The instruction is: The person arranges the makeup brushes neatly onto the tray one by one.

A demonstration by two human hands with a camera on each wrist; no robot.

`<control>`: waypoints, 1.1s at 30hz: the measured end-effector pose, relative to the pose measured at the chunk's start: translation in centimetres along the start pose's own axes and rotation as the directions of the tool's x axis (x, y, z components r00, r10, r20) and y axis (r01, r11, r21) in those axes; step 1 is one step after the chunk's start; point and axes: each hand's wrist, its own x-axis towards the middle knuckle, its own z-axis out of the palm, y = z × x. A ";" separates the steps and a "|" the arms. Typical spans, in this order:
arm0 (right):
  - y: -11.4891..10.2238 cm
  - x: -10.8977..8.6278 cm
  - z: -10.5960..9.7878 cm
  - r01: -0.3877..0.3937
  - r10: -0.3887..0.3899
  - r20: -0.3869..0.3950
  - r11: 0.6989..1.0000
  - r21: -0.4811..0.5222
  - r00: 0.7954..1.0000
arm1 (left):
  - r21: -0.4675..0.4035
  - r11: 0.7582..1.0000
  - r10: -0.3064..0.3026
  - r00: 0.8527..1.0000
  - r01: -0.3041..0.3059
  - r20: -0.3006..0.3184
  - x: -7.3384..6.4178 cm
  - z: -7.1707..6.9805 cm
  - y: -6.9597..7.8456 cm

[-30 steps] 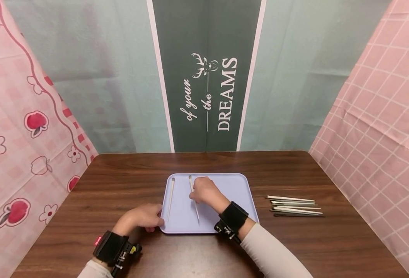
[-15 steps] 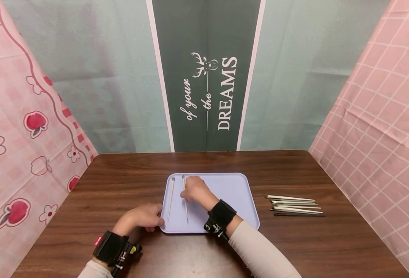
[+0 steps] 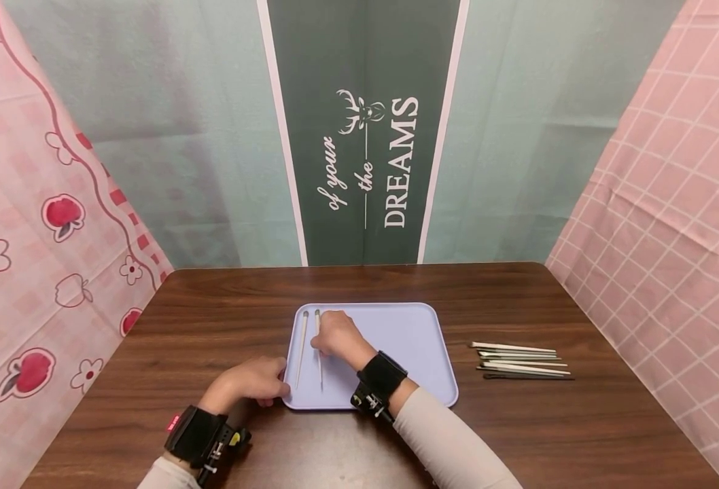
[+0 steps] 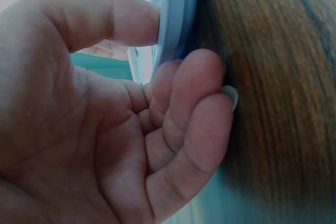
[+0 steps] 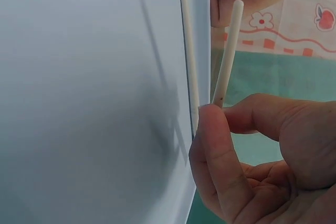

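My right hand (image 3: 340, 335) pinches a slim pale brush (image 3: 317, 320) between thumb and fingertips, over the left part of a lavender tray (image 3: 390, 353). In the right wrist view the held brush (image 5: 229, 51) tilts up off the tray, its shadow falling on the surface. Beside it, along the left rim, lies a second pale brush (image 3: 301, 350) with a dark tip. My left hand (image 3: 258, 380) holds the tray's near left corner. The left wrist view has the thumb (image 4: 136, 22) pressed on the tray's rim (image 4: 176, 14) and the other fingers curled at its underside.
Several more brushes (image 3: 521, 360), pale, greenish and dark, lie in a loose bundle on the brown wooden table (image 3: 518, 435), right of the tray. Patterned pink cloths hang at both sides, with a green curtain (image 3: 359, 41) behind.
My right hand has moved left with the brush, bringing it nearly parallel to the lying one. The left hand has stayed at the tray's corner.
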 end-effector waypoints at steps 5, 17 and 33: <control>0.0 0.2 0.3 0.010 -0.010 -0.017 1.000 0.006 1.000 | 0.000 1.000 0.002 1.000 -0.002 0.003 0.0 0.0 0.0; 0.0 0.5 0.9 -0.003 0.004 -0.028 0.999 0.035 1.000 | 0.002 1.000 -0.008 1.000 0.008 0.001 0.0 0.0 0.0; 0.0 1.0 1.4 0.015 -0.014 -0.010 0.999 0.047 1.000 | 0.014 1.000 -0.007 1.000 0.007 -0.001 0.1 0.0 0.0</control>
